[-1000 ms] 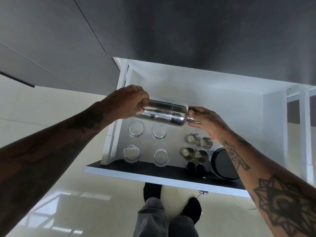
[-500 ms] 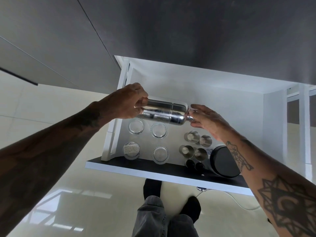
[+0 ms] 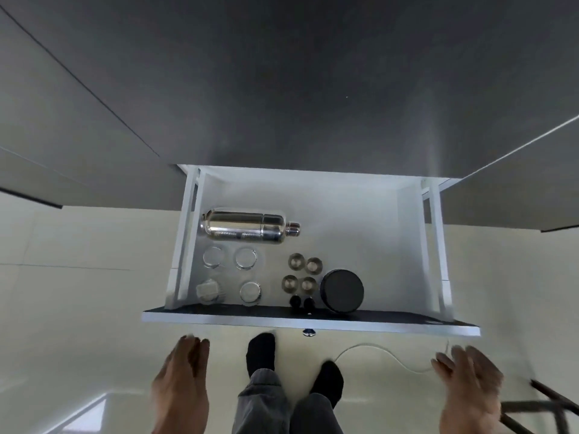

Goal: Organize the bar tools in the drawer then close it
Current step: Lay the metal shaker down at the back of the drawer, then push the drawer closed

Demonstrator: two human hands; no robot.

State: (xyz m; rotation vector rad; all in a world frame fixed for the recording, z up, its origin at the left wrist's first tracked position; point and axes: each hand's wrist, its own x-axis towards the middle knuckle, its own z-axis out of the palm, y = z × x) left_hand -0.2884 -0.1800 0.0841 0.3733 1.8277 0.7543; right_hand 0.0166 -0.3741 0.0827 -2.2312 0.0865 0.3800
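Because lying loose on its round side, apt to roll: shaker (image 3: 247, 227), well back from the drawer front (image 3: 376, 324), at the left part of the drawer, beyond the four clear glasses (image 3: 246, 258). Judged the main risk: a hard shove on the drawer front, then a roll or slide toward the glasses or toward the far wall, with a knock and perhaps a chipped rim. Likewise possible with a slam: toppling of the four steel cups (image 3: 302, 272), grouped closer to the drawer front than the shaker and right of the glasses, or shifting of the black round container (image 3: 342, 291) just behind the drawer front. Also a chance of pinched fingers if pushing at the edges.

Long axis of the shaker: parallel to the drawer front, running left to right. Cap end pointing right, toward the bare half of the drawer; broad base pointing left, just beside the left wall.

Left hand (image 3: 180, 383) and right hand (image 3: 470, 389): both spread, fingers apart, holding nothing, on the near side of the drawer front and not touching it. Drawer not yet closed.
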